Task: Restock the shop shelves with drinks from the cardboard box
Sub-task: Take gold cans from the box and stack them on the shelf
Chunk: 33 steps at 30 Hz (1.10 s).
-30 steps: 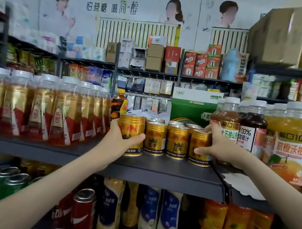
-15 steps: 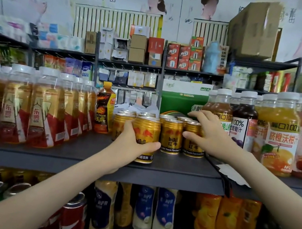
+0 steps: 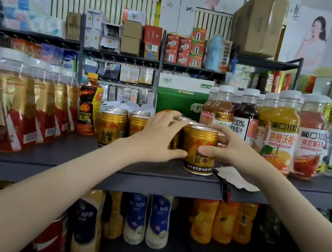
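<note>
On my far left, clear plastic bottles with red-and-gold labels (image 3: pixel 10 104) stand in rows on the dark grey metal shelf (image 3: pixel 63 155). Just right of them stands a black-and-orange bottle with a yellow cap (image 3: pixel 89 104), then a cluster of short gold metal cans (image 3: pixel 111 127). My left hand (image 3: pixel 158 140) lies open against that cluster, fingers straight over a can top, thumb touching the front gold can (image 3: pixel 200 153). That can stands upright near the shelf's front edge. My right hand (image 3: pixel 230 147) grips it from the right, thumb across the label, fingers curled behind. Further right stand white-capped juice bottles (image 3: pixel 282 132), and a white paper scrap (image 3: pixel 236 178) lies under my right wrist.
</note>
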{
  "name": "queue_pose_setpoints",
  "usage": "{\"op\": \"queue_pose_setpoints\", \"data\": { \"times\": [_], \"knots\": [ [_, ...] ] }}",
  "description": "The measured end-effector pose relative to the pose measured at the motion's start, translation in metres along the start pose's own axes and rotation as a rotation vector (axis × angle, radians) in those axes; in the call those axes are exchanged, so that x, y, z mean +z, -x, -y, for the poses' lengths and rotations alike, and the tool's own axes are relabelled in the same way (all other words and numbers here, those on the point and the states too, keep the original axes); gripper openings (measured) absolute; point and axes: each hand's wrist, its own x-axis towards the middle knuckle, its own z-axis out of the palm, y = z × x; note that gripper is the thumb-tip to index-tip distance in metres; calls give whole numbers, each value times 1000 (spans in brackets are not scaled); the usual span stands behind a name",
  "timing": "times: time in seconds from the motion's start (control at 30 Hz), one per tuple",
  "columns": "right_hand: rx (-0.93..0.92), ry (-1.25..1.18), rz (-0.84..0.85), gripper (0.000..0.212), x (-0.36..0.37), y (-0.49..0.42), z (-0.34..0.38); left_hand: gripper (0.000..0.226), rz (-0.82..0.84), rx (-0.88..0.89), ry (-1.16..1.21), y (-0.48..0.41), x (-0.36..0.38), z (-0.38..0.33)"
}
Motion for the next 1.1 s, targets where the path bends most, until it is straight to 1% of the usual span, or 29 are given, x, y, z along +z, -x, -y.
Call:
{"op": "queue_pose_setpoints", "data": {
  "times": [0.07, 0.1, 0.17, 0.23, 0.4, 0.63, 0.77, 0.87, 0.97, 1.03, 1.1],
  "knots": [
    [-4, 45, 0, 73, -3, 0, -1, 78, -42, 2, -195, -3, 6, 14],
    [-25, 107, 1, 74, -2, 1, -1, 78, -45, -26, -240, -4, 9, 21],
    [-95, 263, 14, 82, 0, 3, -4, 78, -29, -76, -270, -6, 11, 30],
    [-149, 340, 44, 89, 3, 4, -7, 76, -15, -81, -265, -8, 12, 35],
    [-135, 353, 62, 88, 4, 2, -8, 76, -8, -73, -259, -10, 12, 38],
    [-114, 341, -11, 88, 14, 2, -8, 73, -22, -66, -298, -10, 13, 37],
    [-111, 441, -86, 96, 22, -2, -8, 73, -14, -69, -302, -10, 12, 36],
    [-94, 445, -78, 101, 25, -3, -4, 73, -15, -57, -291, -9, 11, 37],
    [-71, 497, -65, 108, 27, -1, -1, 71, -9, -52, -203, -4, 7, 39],
    [-96, 636, -132, 106, 32, 4, -1, 68, -45, -66, -157, 5, 1, 39],
    [-205, 760, -263, 95, 48, 16, 3, 64, -92, -103, -106, 23, -6, 35]
  ]
}}
